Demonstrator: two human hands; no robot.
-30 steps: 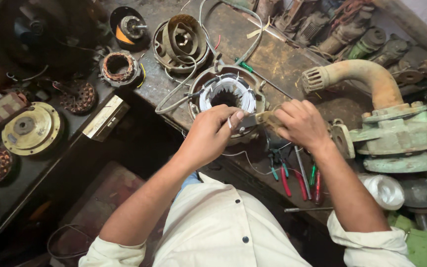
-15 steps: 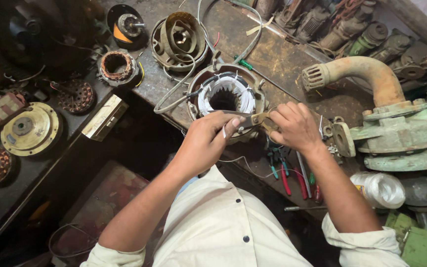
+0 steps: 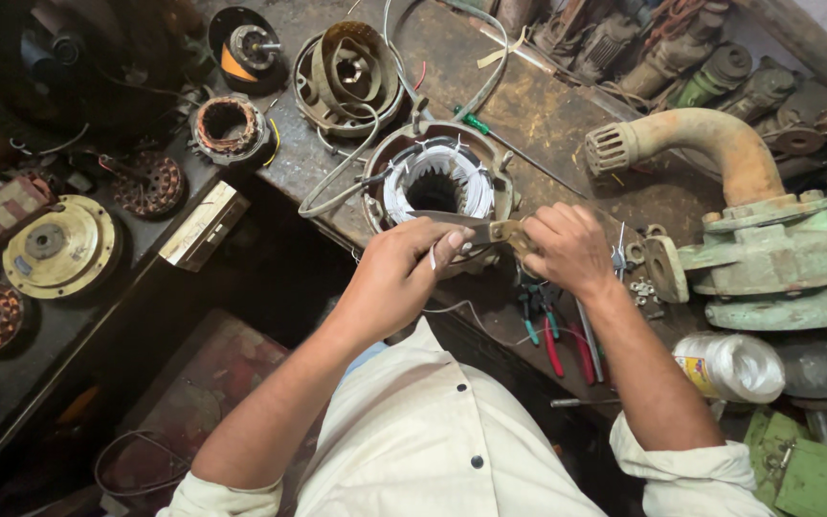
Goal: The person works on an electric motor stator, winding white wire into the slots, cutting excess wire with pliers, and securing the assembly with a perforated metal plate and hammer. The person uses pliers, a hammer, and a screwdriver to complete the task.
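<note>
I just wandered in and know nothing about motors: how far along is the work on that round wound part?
Done: the stator on the bench already carries white windings around its bore. In hand: the left hand pinches a thin white wire while the right hand works a small tool at the rim. Left: loose leads still trail out, and the end covers lie apart.

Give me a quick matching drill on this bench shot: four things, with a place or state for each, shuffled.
Things:
1. stator
2. green pump body
3. red-handled pliers
4. brass-coloured disc

Places or states:
A. on the low shelf at far left
B. on the bench just past both hands
C. at right, under the rusty curved pipe
D. lying on the bench edge below the right hand

Pairs: 1-B, 2-C, 3-D, 4-A
</note>
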